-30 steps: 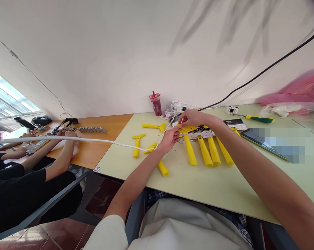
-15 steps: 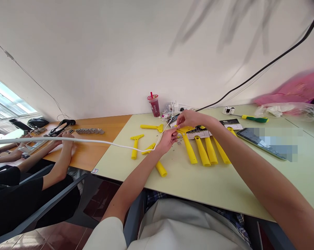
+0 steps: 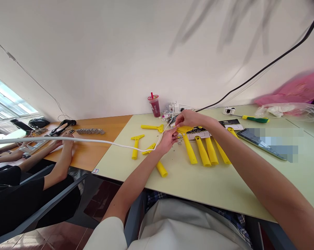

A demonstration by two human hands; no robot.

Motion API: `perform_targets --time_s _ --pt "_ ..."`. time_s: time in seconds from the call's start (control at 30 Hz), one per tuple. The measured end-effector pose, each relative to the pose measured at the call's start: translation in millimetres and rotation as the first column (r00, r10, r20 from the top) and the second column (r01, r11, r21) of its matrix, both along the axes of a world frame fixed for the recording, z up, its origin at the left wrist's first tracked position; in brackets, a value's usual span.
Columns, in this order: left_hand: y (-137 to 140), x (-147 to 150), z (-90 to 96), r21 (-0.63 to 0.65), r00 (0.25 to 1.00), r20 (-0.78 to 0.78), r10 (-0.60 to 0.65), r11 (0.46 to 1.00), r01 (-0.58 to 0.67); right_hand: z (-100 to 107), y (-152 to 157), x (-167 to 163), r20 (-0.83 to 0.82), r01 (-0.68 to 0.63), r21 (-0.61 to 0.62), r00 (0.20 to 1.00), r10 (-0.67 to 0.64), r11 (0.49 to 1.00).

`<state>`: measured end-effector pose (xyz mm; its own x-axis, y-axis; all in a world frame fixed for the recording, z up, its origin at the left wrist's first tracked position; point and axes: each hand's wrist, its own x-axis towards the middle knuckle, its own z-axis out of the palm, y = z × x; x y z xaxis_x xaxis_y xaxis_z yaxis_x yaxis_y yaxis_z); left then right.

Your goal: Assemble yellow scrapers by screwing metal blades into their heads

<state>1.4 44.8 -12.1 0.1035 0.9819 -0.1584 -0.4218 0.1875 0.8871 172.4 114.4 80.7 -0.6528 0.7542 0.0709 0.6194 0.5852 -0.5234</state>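
Left hand: closed, thumb and fingertips gripping the near-left corner of the head of a yellow T-shaped tool. Right hand: reaches over from above, fingertips pinched on the same corner. Whether a small part sits between the fingertips I cannot tell; my fingers cover the spot. The tool lies just right of the left hand and below the right, its handle pointing back toward me over the worktop.

Around the hands: small metal bits just below the left fingertips. Loose yellow tools left of the left hand, one partly behind my forearm. A row of yellow handles just right of the held tool, printed cards at their upper ends. White cable passes close by the left wrist; contact not clear. Drink cup beyond the left hand.

Possible faults, my judgement:
- Fingertips crowded on one corner could slip; cause, little room and smooth plastic.
- The unsupported handle could swivel and knock the row beside it.
- A metal bit could be brushed away by the left fingers, being so near.
- Cable could snag if the left wrist lifts, perhaps tugging things near the cup.
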Motion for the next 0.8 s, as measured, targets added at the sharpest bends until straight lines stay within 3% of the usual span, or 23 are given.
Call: perform_targets --time_s 0.1,0.27,0.43,0.8 --pt "0 1 -0.1 -0.007 1.000 0.003 -0.006 1.000 0.006 -1 1 0 0.034 -0.003 -0.019 0.999 0.004 1.000" --pt "0 1 0.4 -0.007 1.000 0.031 -0.001 1.000 0.001 -4 5 1 0.046 0.043 0.049 0.998 -0.046 0.998" --pt "1 -1 2.4 -0.020 0.998 0.055 0.022 1.000 -0.021 -3 6 7 0.063 0.003 -0.074 0.998 0.002 0.997" --pt "1 1 4.6 -0.028 0.995 0.095 0.035 0.999 -0.033 5 3 20 0.044 0.035 -0.170 0.999 -0.028 0.985"
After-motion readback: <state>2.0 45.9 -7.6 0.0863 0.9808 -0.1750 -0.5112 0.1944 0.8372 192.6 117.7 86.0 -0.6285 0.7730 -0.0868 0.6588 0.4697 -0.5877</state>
